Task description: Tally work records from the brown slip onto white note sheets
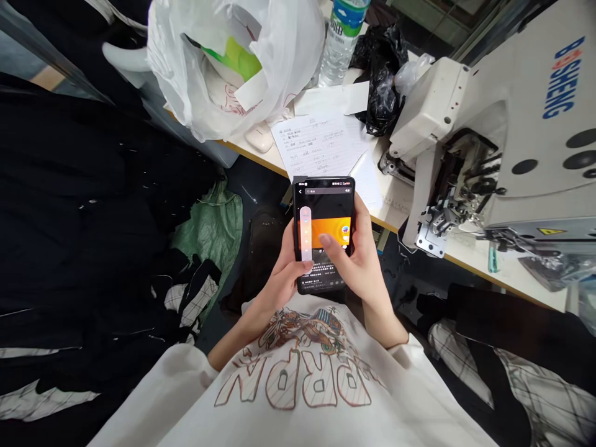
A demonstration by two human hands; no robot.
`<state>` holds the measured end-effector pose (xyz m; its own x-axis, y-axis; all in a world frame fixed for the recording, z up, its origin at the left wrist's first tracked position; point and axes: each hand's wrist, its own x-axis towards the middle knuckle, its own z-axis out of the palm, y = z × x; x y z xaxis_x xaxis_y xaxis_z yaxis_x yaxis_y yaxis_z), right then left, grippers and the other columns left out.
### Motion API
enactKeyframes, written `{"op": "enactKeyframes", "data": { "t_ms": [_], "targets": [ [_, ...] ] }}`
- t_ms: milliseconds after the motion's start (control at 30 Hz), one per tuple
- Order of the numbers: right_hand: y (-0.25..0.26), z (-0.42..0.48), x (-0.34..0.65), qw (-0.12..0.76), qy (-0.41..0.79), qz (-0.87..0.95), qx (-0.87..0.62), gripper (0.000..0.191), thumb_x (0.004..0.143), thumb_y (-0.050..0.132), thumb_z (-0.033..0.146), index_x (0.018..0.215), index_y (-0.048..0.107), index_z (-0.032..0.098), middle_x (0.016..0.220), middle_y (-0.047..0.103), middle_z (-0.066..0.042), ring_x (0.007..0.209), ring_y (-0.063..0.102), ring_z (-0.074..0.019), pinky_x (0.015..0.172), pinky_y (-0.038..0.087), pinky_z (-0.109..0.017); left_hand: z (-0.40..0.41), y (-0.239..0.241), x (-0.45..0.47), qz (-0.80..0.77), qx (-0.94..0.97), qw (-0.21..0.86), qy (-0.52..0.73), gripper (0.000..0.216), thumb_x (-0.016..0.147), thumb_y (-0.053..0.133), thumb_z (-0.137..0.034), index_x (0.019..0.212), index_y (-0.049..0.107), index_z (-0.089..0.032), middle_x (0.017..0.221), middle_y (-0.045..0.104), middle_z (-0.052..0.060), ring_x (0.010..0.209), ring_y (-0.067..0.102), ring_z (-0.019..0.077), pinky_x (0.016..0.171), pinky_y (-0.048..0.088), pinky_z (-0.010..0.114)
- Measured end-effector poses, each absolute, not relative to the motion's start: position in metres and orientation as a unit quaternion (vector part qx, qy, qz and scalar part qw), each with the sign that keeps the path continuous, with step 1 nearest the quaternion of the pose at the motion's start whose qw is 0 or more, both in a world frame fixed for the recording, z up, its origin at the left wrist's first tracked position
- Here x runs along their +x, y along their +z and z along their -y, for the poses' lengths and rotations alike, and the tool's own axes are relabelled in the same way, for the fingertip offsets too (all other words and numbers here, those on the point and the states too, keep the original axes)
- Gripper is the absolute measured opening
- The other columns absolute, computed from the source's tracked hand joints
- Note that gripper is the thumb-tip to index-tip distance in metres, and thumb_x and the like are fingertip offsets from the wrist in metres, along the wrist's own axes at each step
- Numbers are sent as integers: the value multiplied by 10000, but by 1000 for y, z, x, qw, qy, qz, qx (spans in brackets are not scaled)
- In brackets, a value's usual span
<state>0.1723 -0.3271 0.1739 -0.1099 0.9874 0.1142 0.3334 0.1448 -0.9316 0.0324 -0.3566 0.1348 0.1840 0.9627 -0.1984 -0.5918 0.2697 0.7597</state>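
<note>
A black smartphone (326, 211) with a lit screen showing an orange picture is held upright in front of my chest. My left hand (282, 279) wraps around its lower left edge, thumb resting on the screen near a vertical slider. My right hand (361, 257) grips the right edge, its thumb lying across the middle of the screen. Both forearms rise from a white printed T-shirt (302, 379) at the bottom of the view.
A white sewing machine (512, 136) stands on the table (470, 254) at right. Handwritten paper (321, 146), a white plastic bag (233, 62), a water bottle (342, 37) and a black bag (382, 81) lie behind. Dark fabric (79, 217) is piled at left.
</note>
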Motion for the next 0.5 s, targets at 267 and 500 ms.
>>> {"op": "enactKeyframes", "data": {
  "t_ms": [267, 500],
  "targets": [
    [178, 316, 165, 453, 444, 538, -555, 454, 932, 577, 560, 1292, 501, 295, 743, 551, 39, 574, 505, -111, 518, 458, -271, 357, 139, 31, -312, 298, 715, 550, 850, 767, 698, -318, 1526, 315, -318, 1507, 504, 68, 1403, 478, 328, 1147, 439, 474],
    [180, 312, 162, 448, 441, 527, -572, 452, 919, 543, 631, 1219, 521, 294, 683, 533, 53, 536, 493, -108, 517, 472, -273, 358, 135, 30, -319, 299, 710, 552, 866, 757, 694, -281, 1537, 320, -320, 1490, 531, 55, 1408, 478, 322, 1159, 421, 464]
  ]
}}
